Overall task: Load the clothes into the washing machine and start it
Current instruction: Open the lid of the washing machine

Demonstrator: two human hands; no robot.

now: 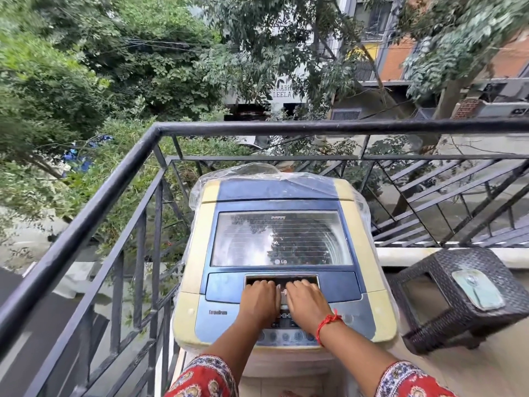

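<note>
A cream and blue top-loading washing machine (197, 253) stands on the balcony in front of me, its glass lid (282, 239) closed. My left hand (259, 302) and my right hand (306, 303) lie side by side on the lid, fingertips curled into the handle recess (282, 279) at its front edge. Both palms cover part of the control panel (286, 335), where a row of round buttons shows. A red thread circles my right wrist. No clothes are in view.
A black metal railing (120, 179) runs along the left and far side, close behind the machine. A dark wicker stool (446, 299) with a small pale tray (478, 287) on it stands to the right. Clear plastic sheet (257, 170) drapes the machine's back.
</note>
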